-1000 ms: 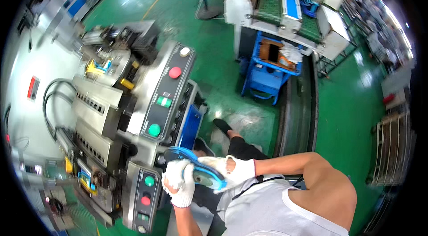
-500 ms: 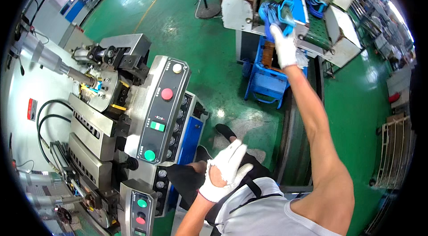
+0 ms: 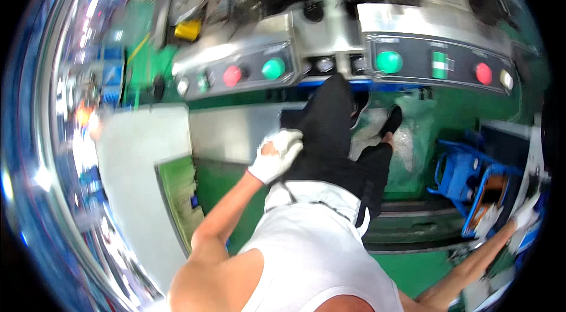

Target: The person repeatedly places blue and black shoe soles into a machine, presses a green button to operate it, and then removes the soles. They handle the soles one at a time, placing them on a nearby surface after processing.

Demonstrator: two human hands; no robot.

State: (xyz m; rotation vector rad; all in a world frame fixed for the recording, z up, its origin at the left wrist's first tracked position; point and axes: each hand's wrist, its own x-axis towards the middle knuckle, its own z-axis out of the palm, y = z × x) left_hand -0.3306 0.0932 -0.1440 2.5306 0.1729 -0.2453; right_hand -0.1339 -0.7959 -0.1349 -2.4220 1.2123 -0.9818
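Note:
My left hand [image 3: 278, 156], in a white glove, hangs over my dark shorts [image 3: 321, 147] at waist height. Its fingers are loosely bent and apart, with nothing in them. Far off at the right rim, my right hand [image 3: 526, 212], also gloved in white, is stretched out on a long arm. It is blurred, and its fingers cannot be made out. Close to it stands a blue trolley [image 3: 457, 172] with brown pieces [image 3: 494, 189] inside. Whether the right hand holds something is hidden by blur.
Two machine control panels, a left one [image 3: 209, 79] and a right one [image 3: 415, 67], with green and red buttons, face me. A pale tabletop [image 3: 144, 153] stands at left beside a green, bristle-edged board [image 3: 180, 194]. A dark rail [image 3: 418, 226] runs along the floor.
My head has turned left, so the machine now lies ahead and the trolley has swung to the right rim. The right hand, earlier at blue pieces on the conveyor, is now at the edge.

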